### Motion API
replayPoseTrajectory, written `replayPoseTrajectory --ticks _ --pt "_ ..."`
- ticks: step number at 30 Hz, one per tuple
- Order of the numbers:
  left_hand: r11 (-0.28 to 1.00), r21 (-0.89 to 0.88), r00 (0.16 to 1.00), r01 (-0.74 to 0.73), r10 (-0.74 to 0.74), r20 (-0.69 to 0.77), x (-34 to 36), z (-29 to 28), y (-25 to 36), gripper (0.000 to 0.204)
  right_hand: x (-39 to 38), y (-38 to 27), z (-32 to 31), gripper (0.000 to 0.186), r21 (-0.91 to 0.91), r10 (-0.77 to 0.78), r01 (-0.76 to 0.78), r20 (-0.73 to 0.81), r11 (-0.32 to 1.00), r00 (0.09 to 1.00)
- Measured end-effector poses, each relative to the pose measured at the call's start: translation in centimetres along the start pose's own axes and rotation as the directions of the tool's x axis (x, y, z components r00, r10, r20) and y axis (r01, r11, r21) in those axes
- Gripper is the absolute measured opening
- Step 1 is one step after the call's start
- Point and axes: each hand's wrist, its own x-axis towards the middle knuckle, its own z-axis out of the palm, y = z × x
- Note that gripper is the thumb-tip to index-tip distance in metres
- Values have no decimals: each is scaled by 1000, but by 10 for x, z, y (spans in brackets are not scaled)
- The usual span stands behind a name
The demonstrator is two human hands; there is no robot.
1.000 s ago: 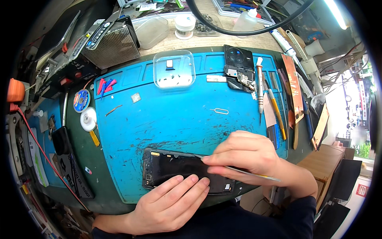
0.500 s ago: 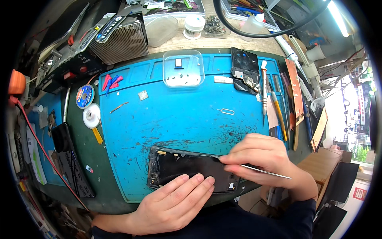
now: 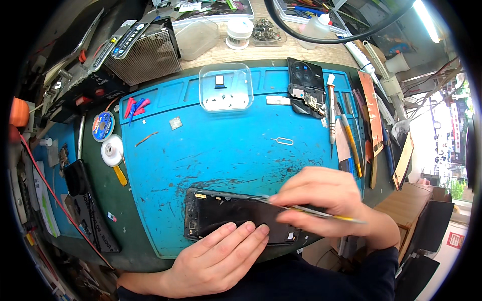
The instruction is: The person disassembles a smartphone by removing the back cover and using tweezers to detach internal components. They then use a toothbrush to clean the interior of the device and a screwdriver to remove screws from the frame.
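Note:
A black phone frame (image 3: pixel 201 215) with small metal contacts lies on the blue mat (image 3: pixel 211 145) near the front edge. My left hand (image 3: pixel 221 256) rests on its lower middle with fingers extended and close together. My right hand (image 3: pixel 321 198) pinches a thin metal tool (image 3: pixel 344 218) with a yellow section, the working end at the frame's far edge; that end is blurred. Farther back are a clear box (image 3: pixel 225 103) with small parts, a SIM pin (image 3: pixel 282 141), a partly dismantled phone (image 3: pixel 304 75) and a screwdriver (image 3: pixel 332 115).
Pens, blades and wooden strips (image 3: pixel 368 115) line the right. Solder spools (image 3: pixel 111 150), a dark case (image 3: pixel 90 205) and a red cable (image 3: pixel 50 185) are at the left. A metal mesh device (image 3: pixel 140 55), bottle (image 3: pixel 311 35) and overhanging black hose (image 3: pixel 331 39) are at the back.
My right hand and its tool have shifted slightly along the frame's far edge, and the tool is blurred now. My left hand stays on the phone frame.

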Motion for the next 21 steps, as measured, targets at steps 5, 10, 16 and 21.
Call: replayPoseTrajectory --ticks 5,10,16,21 --pt "1000 20 1000 -20 20 22 0 -1 -1 22 -25 8 -14 31 -24 51 -52 -45 998 998" --pt "998 60 999 -36 33 40 2 -1 0 22 -37 10 -7 28 -38 -26 21 -116 999 993" --pt "998 55 997 -44 41 67 2 -3 -1 21 -41 13 -4 27 -43 -40 35 -128 998 991" --pt "997 57 997 -48 44 69 2 -4 -1 21 -39 14 -4 28 -97 -100 89 -109 991 989"
